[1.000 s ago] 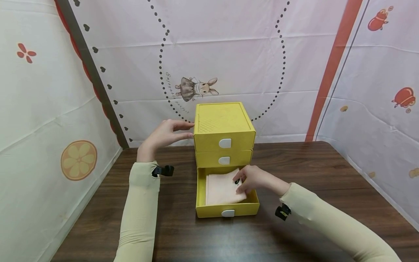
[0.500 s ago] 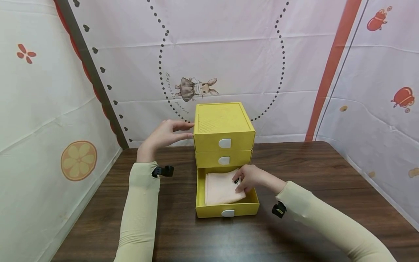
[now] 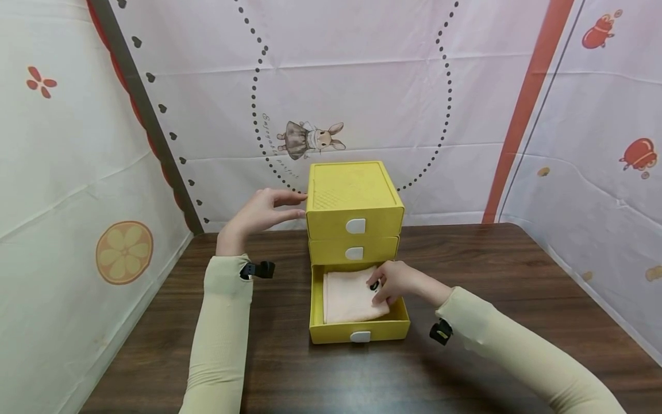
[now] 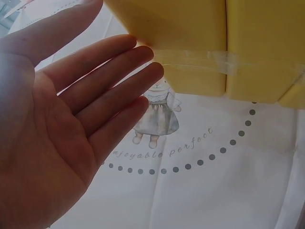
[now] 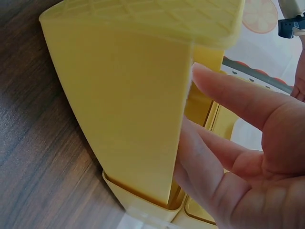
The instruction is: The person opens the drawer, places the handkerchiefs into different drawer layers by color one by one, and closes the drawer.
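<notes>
A yellow three-tier drawer unit (image 3: 354,187) stands on the table, its bottom drawer (image 3: 336,334) pulled out. In that drawer lies a folded pale pink cloth (image 3: 349,299) with a small black mark near its right side. My right hand (image 3: 399,283) reaches in over the right wall, fingers and thumb apart on the cloth's right part. In the right wrist view the drawer's side wall (image 5: 119,105) hides the fingertips. My left hand (image 3: 261,211) is at the unit's upper left side, fingers straight and fingertips right at the wall; the left wrist view shows the open palm (image 4: 52,133).
The unit's upper two drawers are closed, each with a white handle (image 3: 355,226). Clear tape (image 4: 195,59) runs across the unit's side. A dark wooden table (image 3: 465,264) extends around it, with a printed cloth backdrop (image 3: 351,86) behind and at both sides.
The pink cloth has shifted very slightly left in the drawer. My right forearm has moved a little left; the left hand stays at the unit's side.
</notes>
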The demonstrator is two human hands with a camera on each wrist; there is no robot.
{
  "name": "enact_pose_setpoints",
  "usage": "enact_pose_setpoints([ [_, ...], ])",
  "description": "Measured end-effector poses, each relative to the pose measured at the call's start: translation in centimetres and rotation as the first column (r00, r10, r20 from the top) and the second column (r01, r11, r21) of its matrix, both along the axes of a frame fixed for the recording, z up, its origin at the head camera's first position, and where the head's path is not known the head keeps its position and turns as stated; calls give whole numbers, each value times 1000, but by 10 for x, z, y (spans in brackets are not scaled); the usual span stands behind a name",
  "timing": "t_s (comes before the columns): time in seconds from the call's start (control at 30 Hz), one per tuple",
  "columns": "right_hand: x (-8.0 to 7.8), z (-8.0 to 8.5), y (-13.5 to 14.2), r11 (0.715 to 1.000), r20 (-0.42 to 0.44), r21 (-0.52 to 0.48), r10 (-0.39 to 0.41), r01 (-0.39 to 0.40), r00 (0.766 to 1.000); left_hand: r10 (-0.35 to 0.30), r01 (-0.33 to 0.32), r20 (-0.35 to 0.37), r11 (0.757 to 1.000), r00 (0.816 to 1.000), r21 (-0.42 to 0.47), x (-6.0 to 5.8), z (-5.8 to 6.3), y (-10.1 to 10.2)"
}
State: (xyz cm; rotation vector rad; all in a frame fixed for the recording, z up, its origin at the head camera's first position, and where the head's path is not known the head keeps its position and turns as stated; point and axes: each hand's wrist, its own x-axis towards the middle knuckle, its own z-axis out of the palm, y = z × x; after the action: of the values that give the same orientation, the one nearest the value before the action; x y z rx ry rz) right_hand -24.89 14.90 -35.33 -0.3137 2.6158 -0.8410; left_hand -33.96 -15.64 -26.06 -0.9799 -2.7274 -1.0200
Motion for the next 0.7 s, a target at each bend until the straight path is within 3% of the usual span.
enact_pose_setpoints([
  [0.43, 4, 6, 5, 998, -1, -31, -62, 62, 998, -1, 1, -6, 1000, 1000, -5, -1, -1, 0],
  [0.7, 11, 11, 16, 997, -83, -74, -30, 24, 996, -2, 2, -9, 1000, 1000, -5, -2, -2, 0],
])
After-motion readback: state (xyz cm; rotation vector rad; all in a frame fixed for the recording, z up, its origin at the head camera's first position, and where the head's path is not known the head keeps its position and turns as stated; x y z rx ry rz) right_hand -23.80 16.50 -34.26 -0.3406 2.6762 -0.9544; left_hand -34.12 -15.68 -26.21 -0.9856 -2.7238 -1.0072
